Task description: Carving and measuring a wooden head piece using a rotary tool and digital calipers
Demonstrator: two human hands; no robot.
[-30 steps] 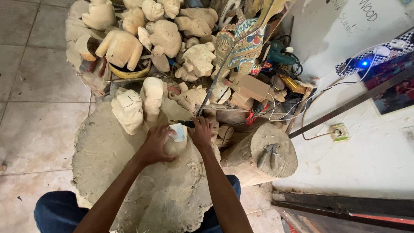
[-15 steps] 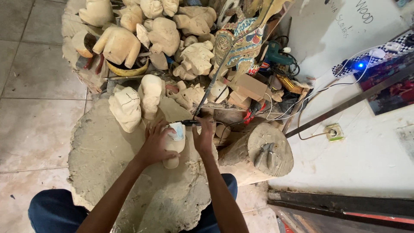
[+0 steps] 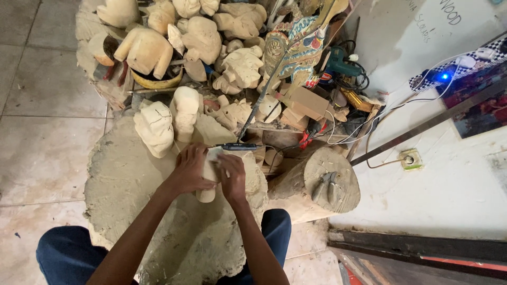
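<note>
My left hand and my right hand close together around a small pale wooden carving, pressed down on a big rough stump slab. Only the carving's lower end shows below my fingers. A bit of white pad peeks out above my left fingers. A short dark tool lies just past my right fingertips; whether it touches them is unclear. Two unfinished pale carved blocks stand on the slab's far edge.
A heap of pale carved figures fills the far side, with a painted flat puppet on a stick. To the right, pliers lie on a log. Cables, a power tool and a wall socket are beyond.
My hands have drawn closer together over the carving, and my left hand now covers most of the white pad. The view has shifted slightly.
</note>
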